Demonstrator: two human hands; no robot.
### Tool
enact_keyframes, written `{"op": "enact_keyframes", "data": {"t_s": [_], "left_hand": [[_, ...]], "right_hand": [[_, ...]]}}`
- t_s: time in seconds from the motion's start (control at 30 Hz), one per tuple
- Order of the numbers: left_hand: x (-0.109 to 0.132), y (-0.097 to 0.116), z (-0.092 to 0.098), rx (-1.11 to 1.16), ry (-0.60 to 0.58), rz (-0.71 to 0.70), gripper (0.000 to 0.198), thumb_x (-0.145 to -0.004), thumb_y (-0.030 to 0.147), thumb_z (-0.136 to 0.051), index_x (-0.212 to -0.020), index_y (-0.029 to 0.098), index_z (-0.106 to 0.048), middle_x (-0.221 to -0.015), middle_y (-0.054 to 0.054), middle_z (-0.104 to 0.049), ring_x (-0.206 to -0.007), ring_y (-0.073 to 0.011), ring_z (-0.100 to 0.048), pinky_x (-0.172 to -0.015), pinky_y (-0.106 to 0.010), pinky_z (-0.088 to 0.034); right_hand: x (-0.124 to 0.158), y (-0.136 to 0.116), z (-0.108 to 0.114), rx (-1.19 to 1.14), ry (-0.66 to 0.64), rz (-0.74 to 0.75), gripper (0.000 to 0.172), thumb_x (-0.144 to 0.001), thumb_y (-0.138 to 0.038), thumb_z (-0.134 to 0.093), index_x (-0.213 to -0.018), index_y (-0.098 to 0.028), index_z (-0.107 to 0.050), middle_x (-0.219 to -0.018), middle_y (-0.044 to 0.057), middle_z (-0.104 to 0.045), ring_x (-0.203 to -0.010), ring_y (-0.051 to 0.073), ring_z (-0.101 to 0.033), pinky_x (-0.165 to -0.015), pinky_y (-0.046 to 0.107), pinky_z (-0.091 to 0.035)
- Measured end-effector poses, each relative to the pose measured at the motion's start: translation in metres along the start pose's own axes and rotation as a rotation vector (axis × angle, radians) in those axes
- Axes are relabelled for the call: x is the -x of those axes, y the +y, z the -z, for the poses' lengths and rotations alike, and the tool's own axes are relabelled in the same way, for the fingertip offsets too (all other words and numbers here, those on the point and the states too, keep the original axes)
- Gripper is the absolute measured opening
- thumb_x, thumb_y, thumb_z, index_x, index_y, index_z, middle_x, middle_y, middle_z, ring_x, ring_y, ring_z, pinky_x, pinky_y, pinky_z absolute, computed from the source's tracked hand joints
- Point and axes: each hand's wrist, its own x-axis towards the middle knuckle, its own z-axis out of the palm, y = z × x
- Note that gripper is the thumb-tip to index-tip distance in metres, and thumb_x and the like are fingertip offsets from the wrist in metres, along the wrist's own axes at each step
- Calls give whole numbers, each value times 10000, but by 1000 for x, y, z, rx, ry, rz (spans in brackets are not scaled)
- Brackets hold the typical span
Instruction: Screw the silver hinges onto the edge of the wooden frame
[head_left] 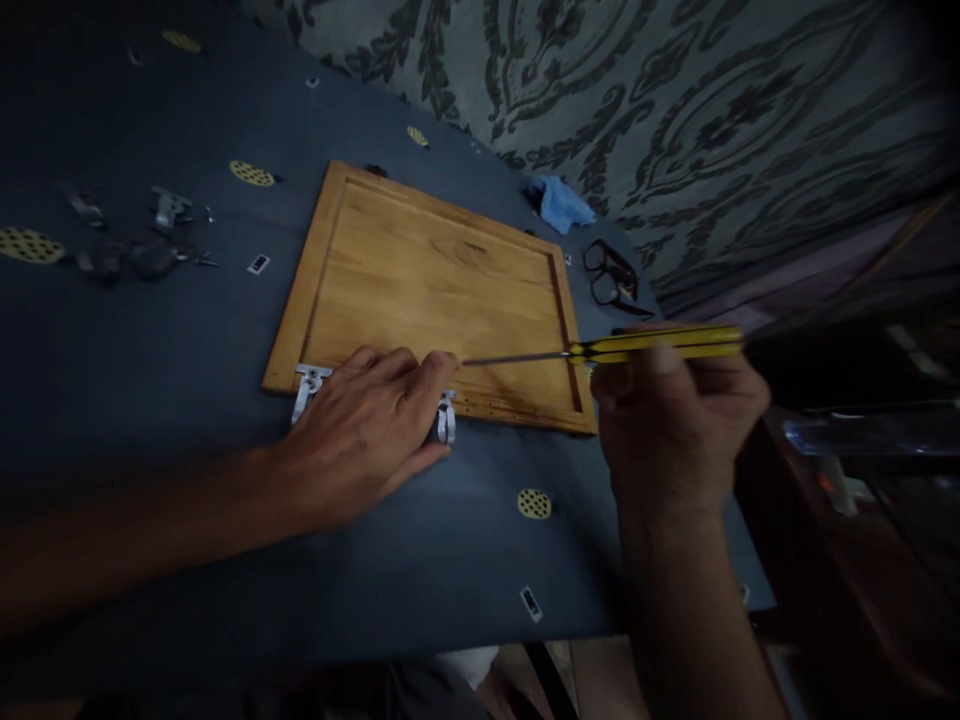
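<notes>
A framed wooden panel (442,280) lies on the dark blue cloth, recessed face up. Two metal cabinet hinges sit at its near edge: the left hinge (304,392) beside my wrist, and the right hinge (447,420) partly covered. My left hand (367,430) rests over that edge, with the right hinge between thumb and forefinger. In my right hand (667,420) is a screwdriver (660,343) with a yellow and black handle. Its shaft runs left, low across the panel, to my left forefinger; the tip is hidden there.
Several loose hinges (171,210) and small metal parts lie at the left on the cloth (405,560). Beyond the panel are a blue rag (560,204) and dark-framed glasses (613,278). A patterned wall covering (600,90) borders the far side.
</notes>
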Motion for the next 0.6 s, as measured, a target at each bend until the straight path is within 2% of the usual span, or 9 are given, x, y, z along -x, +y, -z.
{"op": "enact_keyframes", "data": {"t_s": [0.07, 0.17, 0.3, 0.6], "left_hand": [[-1, 0, 0, 1, -18, 8, 523, -883, 275, -780, -1253, 150, -431, -1103, -110, -754, -1066, -308, -708, -877, -411, -512], [-2, 1, 0, -6, -36, 20, 517, -879, 280, -789, -1239, 152, -441, -1105, -114, -756, -1064, -312, -707, -869, -408, -507], [-1, 1, 0, -29, -5, -3, 568, -864, 293, -810, -1253, 130, -429, -1097, -126, -761, -1038, -309, -709, -862, -403, -506], [0, -2, -1, -30, 39, -46, 518, -888, 283, -779, -1237, 142, -423, -1106, -120, -761, -1007, -277, -710, -863, -381, -505]], "right_hand": [[6, -12, -9, -86, 40, 26, 340, -718, -487, -905, -743, -197, -729, -605, -59, -633, -428, 72, -508, -337, 191, -388], [17, -23, -24, -106, 24, 114, 250, -834, -430, -842, -833, -208, -727, -743, -32, -737, -502, 95, -615, -358, 198, -457], [28, -23, -36, -44, -21, 225, 159, -928, -387, -762, -914, -233, -723, -814, -47, -750, -563, 99, -664, -399, 215, -520], [25, -15, -40, 25, -53, 210, 168, -952, -417, -723, -973, -253, -692, -839, -52, -722, -590, 98, -666, -439, 224, -536]]}}
